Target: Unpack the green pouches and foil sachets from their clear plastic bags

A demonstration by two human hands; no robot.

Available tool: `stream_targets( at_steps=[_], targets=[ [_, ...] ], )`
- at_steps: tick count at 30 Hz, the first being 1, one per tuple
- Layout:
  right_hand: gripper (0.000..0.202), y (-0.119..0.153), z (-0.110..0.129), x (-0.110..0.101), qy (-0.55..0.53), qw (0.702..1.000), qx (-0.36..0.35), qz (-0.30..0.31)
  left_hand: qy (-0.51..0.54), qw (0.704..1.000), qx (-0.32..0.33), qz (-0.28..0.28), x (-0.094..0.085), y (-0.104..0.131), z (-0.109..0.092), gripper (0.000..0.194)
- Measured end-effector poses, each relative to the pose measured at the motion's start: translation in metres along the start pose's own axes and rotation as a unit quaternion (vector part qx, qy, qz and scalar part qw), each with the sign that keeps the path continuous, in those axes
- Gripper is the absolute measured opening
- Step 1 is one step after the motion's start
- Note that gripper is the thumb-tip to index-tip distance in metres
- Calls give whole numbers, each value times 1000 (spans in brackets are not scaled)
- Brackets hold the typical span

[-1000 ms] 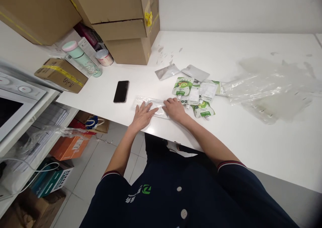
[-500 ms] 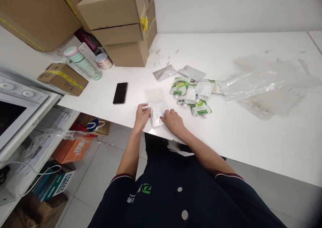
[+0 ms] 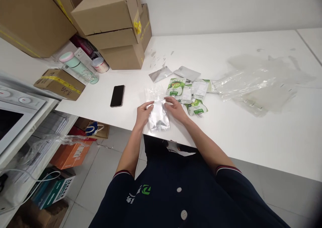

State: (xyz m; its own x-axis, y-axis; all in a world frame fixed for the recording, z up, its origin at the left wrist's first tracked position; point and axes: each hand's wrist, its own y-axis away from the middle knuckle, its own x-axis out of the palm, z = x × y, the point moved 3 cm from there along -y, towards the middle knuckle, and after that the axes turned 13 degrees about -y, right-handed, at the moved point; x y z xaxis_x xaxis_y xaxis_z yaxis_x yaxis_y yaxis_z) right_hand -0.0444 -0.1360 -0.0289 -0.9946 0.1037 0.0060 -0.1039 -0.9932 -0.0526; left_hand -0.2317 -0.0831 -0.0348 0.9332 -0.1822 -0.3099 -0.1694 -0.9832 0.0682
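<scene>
A clear plastic bag (image 3: 154, 94) lies flat on the table near its front edge, with a shiny silver pouch (image 3: 159, 118) showing inside its lower part. My left hand (image 3: 144, 114) is closed on the bag's left edge, thumb and forefinger pinching it about halfway up. On the opposite edge my right hand (image 3: 176, 110) grips the bag at a similar height, fingers bent and thumb low. Several green and white pouches with spouts (image 3: 196, 107) lie in a pile just beyond my right hand. Two flat silver pouches (image 3: 161, 74) rest behind that pile.
A phone (image 3: 117, 96) lies left of the bag. Further back stand a mint bottle (image 3: 79, 68), a can (image 3: 100, 65) and stacked cardboard boxes (image 3: 110, 37). A large crumpled clear plastic sheet (image 3: 254, 83) spreads over the right side. A microwave (image 3: 17, 114) sits at far left.
Both hands have slid up along the bag's sides, away from my body. The bag has come slightly nearer to me, and its silver pouch shows more plainly. The view has shifted slightly.
</scene>
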Motion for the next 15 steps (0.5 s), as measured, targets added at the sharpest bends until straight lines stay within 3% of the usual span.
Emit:
stream_targets(
  at_steps=[2, 5, 12, 15],
  targets=[
    [39, -10, 1, -1, -85, 996, -5, 16, -14, 999, 36, 11, 0, 4, -8, 41],
    [38, -21, 5, 0, -103, 994, -19, 21, -30, 996, 83, 22, -2, 8, -17, 43],
    [54, -26, 23, -4, -4, 998, 21, 59, -33, 998, 54, 1, -8, 11, -18, 63],
    [43, -24, 35, -5, 83, 993, 27, 83, -31, 999, 43, -2, -9, 14, -21, 63]
  ],
)
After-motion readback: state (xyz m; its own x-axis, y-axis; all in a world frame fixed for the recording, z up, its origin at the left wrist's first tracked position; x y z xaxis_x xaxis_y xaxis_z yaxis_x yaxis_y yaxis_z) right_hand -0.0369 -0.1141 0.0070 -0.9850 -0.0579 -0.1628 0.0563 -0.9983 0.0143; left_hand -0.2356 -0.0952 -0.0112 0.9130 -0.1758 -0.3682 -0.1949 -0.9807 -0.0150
